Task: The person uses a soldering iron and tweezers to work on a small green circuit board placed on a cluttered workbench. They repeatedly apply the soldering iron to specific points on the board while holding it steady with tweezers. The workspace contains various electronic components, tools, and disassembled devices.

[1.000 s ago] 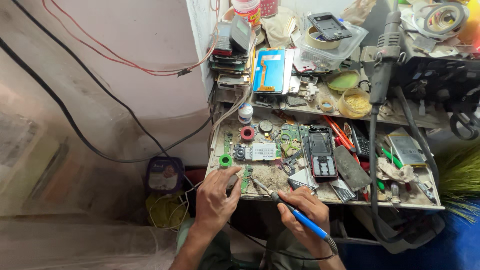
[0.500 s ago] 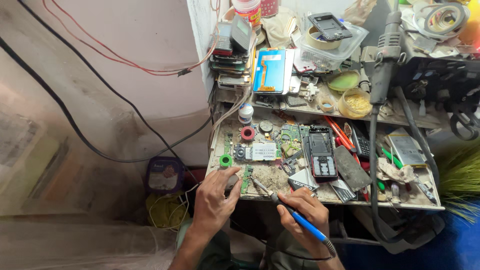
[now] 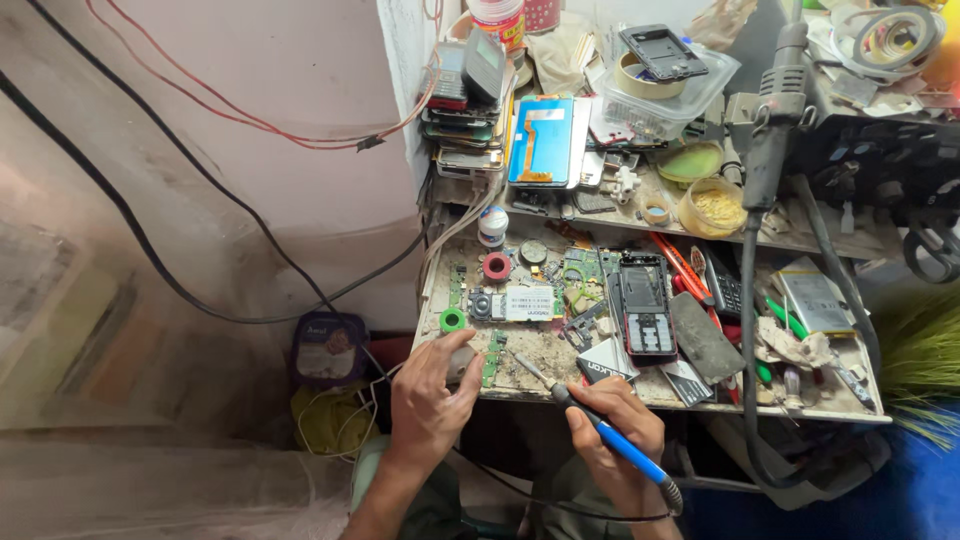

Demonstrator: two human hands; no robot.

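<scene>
My right hand (image 3: 612, 432) grips a blue-handled soldering iron (image 3: 596, 430) at the workbench's front edge, its metal tip (image 3: 527, 369) pointing up-left over the dusty bench top. My left hand (image 3: 430, 390) rests at the bench's front left corner, fingers curled around a small pale object that I cannot identify. A green circuit board strip (image 3: 492, 356) lies just right of that hand. Behind it sit a small board with a white label (image 3: 515, 303) and a green ring (image 3: 452, 319).
A cluttered workbench (image 3: 700, 405) holds an open black phone frame (image 3: 644, 305), a red ring (image 3: 497, 266), tools and phone parts. A blue phone screen (image 3: 545, 140) and stacked phones (image 3: 468, 95) stand behind. A black hot-air tool (image 3: 772, 130) hangs right. Cables cross the left wall.
</scene>
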